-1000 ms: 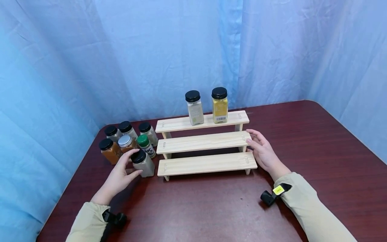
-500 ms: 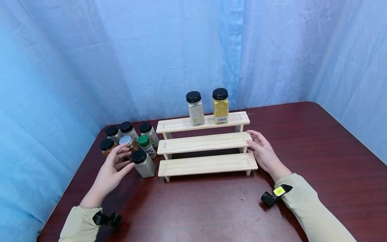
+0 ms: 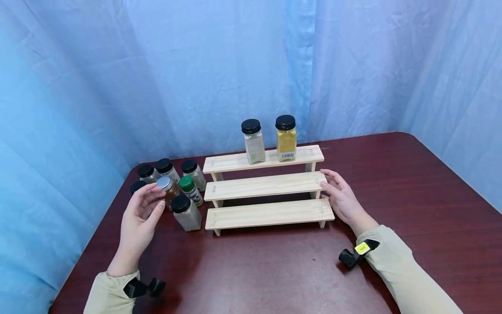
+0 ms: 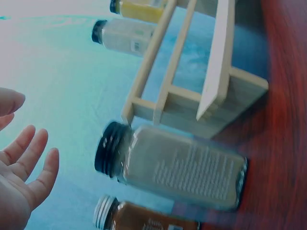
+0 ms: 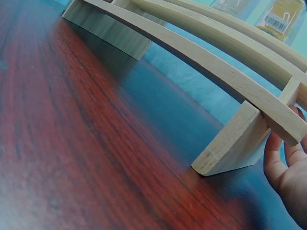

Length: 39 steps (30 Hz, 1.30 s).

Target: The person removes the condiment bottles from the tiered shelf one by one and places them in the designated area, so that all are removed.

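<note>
Left hand [image 3: 138,216] with fingers spread apart, holding nothing, just left of the black-capped jar [image 3: 185,212]. Right hand [image 3: 342,198] relaxed, touching the wooden rack's [image 3: 268,186] right end. Brown jar behind the left hand mostly hidden.

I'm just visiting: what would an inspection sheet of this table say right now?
Surface: dark red wooden table.
Job's things: three-step wooden rack; two jars on its top step; group of jars at left, nearest a black-lidded jar.
Clutter: nothing seen.
Hands: left hand open, lifted beside the silver-lidded jar, holding nothing; right hand open against the rack's right end.
Cables: nothing seen.
Surroundings: blue curtain.
</note>
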### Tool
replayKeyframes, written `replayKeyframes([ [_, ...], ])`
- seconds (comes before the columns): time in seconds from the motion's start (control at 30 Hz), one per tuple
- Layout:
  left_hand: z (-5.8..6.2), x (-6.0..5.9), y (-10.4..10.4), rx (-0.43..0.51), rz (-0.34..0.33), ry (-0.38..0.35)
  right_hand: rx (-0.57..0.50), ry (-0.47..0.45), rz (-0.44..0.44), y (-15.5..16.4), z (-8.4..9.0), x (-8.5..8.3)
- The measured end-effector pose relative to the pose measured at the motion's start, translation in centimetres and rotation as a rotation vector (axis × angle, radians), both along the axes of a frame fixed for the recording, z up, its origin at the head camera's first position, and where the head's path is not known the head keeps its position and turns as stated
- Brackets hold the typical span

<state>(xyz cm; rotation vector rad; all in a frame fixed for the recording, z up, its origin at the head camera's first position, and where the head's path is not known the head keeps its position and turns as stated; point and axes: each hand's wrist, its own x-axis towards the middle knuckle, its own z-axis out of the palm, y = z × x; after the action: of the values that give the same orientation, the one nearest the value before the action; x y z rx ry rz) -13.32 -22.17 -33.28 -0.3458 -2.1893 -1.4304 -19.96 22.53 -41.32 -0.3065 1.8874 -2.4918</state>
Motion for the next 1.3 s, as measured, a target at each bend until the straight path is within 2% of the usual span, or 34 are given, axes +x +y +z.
replayKeyframes([
  [0.2,0.4,-0.1,1.0,0.043,-0.020,0.041,0.014,-0.010,-0.001,0.0,0.0,0.0],
  [0.4,0.8,-0.9,2.3,0.119,-0.115,0.142,0.011,-0.012,-0.005,0.0,0.1,0.0],
  [0.53,1.3,-1.5,3.7,0.164,-0.165,0.174,0.014,-0.011,-0.005,0.0,0.1,0.1],
  [0.87,1.9,-2.6,7.0,0.126,-0.169,0.152,0.021,-0.012,-0.004,0.0,0.2,0.0],
  [1.1,1.8,-4.2,9.0,0.160,-0.174,0.088,0.016,-0.010,-0.001,0.1,0.1,-0.1],
  [1.3,1.5,-6.2,10.4,0.171,-0.206,0.039,0.008,-0.014,0.000,0.0,0.0,-0.1],
])
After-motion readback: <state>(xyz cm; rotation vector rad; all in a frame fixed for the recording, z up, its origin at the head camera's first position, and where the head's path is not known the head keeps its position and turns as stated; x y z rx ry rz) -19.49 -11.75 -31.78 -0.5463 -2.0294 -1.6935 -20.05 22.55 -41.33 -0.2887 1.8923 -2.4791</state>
